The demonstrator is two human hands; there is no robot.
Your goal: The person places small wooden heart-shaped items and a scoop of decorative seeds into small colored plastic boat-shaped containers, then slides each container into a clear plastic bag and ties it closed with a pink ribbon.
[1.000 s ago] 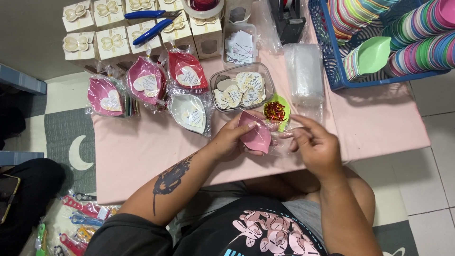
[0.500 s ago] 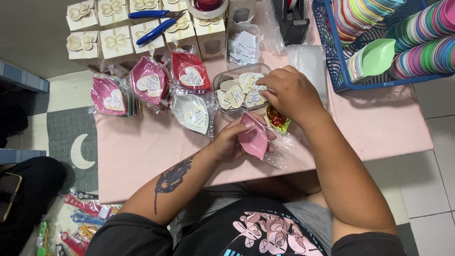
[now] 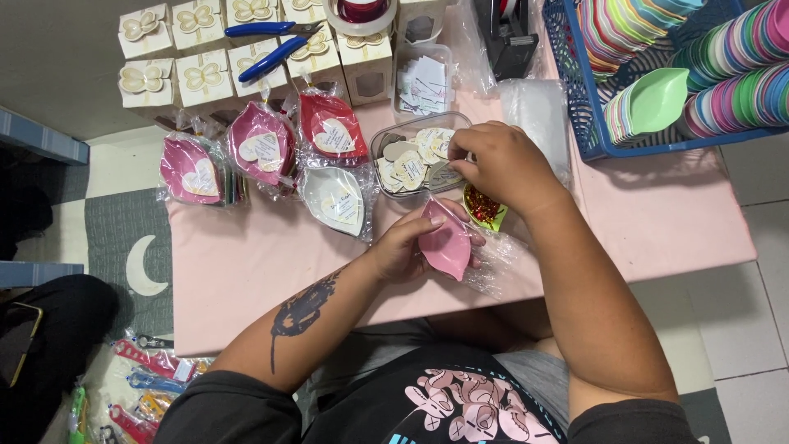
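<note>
Pink leaf-shaped dish (image 3: 446,245) sits gripped in left hand (image 3: 404,247) just above pink bench (image 3: 246,263), w/ right hand (image 3: 503,164) pinching a heart tag (image 3: 446,174) at clear tray (image 3: 394,140), fingers closed.

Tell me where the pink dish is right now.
The pink dish is at the table's near middle, held in the left hand, just below the right hand and clear tray.

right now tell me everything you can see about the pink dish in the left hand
The pink dish is leaf-shaped with pointed ends, smooth and glossy like plastic, and looks empty. It is tilted, held over the pink table near its front edge. The left hand grips its left rim, thumb on the upper tip. Crinkled clear wrap lies under and beside it. The right hand is apart, at the clear tray of heart tags.
</note>
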